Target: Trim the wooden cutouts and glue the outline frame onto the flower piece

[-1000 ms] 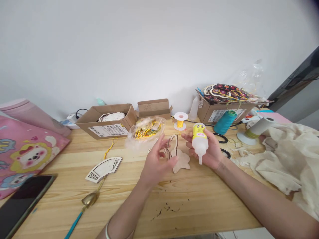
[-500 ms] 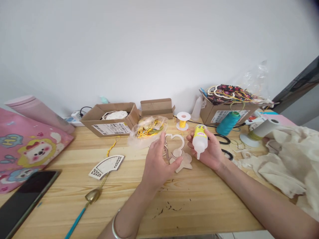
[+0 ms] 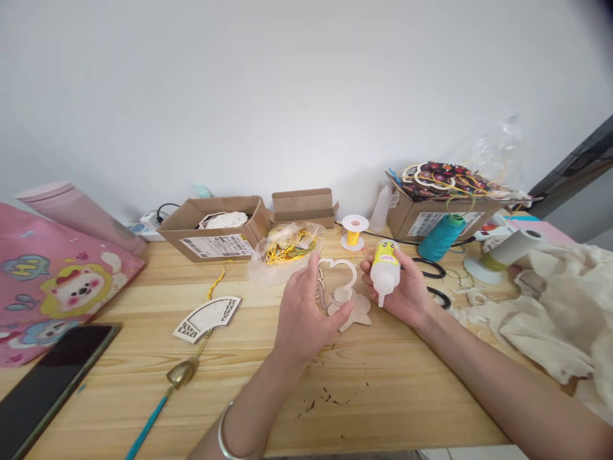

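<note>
My left hand (image 3: 304,313) pinches a thin pale wooden cut-out frame (image 3: 341,275), holding it up over the wooden table (image 3: 364,409). A flat flower-shaped wooden piece (image 3: 357,313) lies on the table just beneath it. My right hand (image 3: 407,291) grips a white glue bottle (image 3: 384,271) with a yellow label, nozzle pointing down, close to the right side of the frame.
At the back stand cardboard boxes (image 3: 215,230) (image 3: 431,217), a plastic bag of yellow cords (image 3: 287,249), a yellow thread spool (image 3: 353,233) and a teal spool (image 3: 440,236). A fan-shaped cut-out (image 3: 208,316), brush (image 3: 163,402) and phone (image 3: 48,383) lie left; beige cloth (image 3: 550,319) lies right.
My left hand has turned the cut-out frame to face me and closed on it. The glue bottle has come a little lower and nearer the frame.
</note>
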Action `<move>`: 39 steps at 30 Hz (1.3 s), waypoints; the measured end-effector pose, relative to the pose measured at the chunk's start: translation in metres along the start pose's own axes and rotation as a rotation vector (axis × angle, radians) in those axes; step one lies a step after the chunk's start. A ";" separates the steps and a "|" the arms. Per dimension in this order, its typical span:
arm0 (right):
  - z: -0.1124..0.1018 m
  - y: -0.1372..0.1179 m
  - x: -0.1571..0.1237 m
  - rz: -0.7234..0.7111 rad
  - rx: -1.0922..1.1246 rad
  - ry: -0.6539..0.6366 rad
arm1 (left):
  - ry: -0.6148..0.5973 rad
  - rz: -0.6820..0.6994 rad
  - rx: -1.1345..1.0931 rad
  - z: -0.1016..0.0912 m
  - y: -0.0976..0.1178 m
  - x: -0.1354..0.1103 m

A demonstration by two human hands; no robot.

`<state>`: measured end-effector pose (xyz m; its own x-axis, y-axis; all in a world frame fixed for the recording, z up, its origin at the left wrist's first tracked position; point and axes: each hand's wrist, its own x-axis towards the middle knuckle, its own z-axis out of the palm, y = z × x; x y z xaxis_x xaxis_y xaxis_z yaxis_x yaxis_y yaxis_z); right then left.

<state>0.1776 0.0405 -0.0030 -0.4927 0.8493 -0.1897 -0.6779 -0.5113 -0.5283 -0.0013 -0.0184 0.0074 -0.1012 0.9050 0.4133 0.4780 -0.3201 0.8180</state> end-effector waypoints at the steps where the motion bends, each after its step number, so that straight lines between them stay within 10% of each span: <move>1: 0.000 0.000 0.000 0.000 -0.001 0.006 | -0.006 0.009 0.022 0.000 0.000 0.000; 18: 0.009 0.012 -0.008 0.062 -0.178 -0.087 | -0.070 0.012 0.062 0.001 -0.001 0.001; 25: 0.004 0.002 -0.005 0.071 -0.043 -0.108 | -0.235 -0.584 -0.760 -0.002 0.002 0.008; 29: 0.003 0.002 -0.006 0.120 -0.012 -0.205 | -0.523 -0.916 -1.105 -0.006 0.000 0.011; 33: 0.004 0.008 -0.008 0.180 -0.015 -0.257 | -0.825 -0.985 -1.322 -0.004 0.000 0.008; 39: 0.004 0.009 -0.009 0.196 -0.013 -0.307 | -0.894 -0.975 -1.470 0.000 -0.006 0.005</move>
<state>0.1735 0.0278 -0.0033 -0.7548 0.6552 -0.0316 -0.5486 -0.6569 -0.5173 -0.0046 -0.0123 0.0043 0.7784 0.5943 -0.2022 -0.4702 0.7653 0.4395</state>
